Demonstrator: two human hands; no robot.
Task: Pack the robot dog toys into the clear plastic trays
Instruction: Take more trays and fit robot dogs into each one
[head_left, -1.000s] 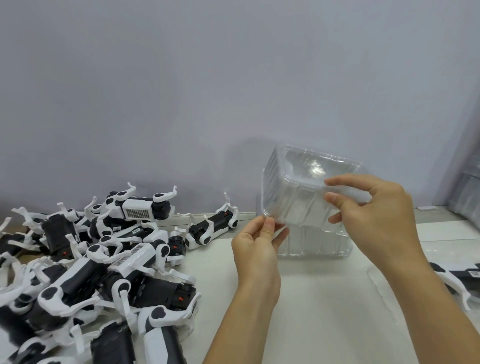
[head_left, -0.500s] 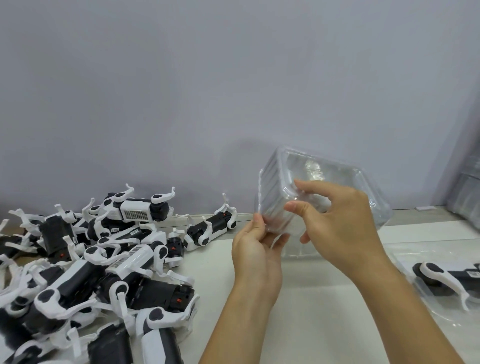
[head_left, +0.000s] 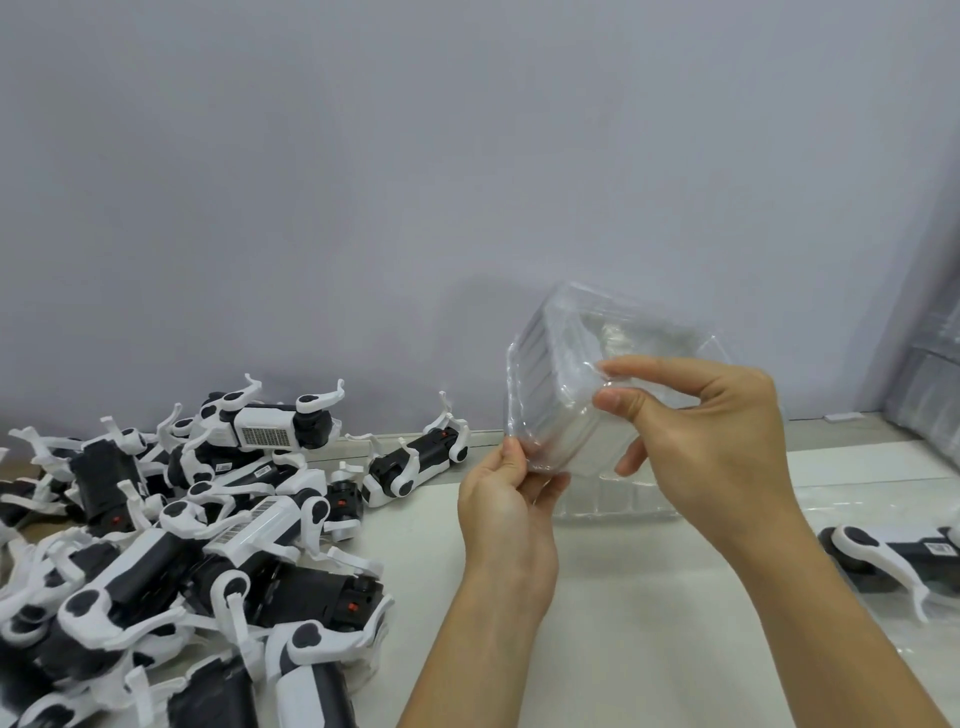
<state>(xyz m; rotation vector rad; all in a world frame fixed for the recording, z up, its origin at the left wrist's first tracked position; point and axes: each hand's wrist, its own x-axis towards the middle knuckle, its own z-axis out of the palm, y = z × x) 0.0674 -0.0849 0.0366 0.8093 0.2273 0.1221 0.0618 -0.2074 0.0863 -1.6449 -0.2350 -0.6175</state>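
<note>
Both hands hold a stack of clear trays (head_left: 561, 395) above the surface (head_left: 649, 623): left hand (head_left: 506, 499) pinches its lower corner, right hand (head_left: 711, 431) pinches its rim. Robot dog toys (head_left: 197, 525) lie heaped to the left; another tray (head_left: 613, 501) sits behind the hands.

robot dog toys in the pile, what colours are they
The robot dog toys are black and white, some with a small red spot; the head view shows it.

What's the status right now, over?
Left hand pinches the tray stack's lower corner; right hand pinches its near edge. Stack held above table, no toy in it. Robot dog toys piled left. Nothing blocking.
</note>
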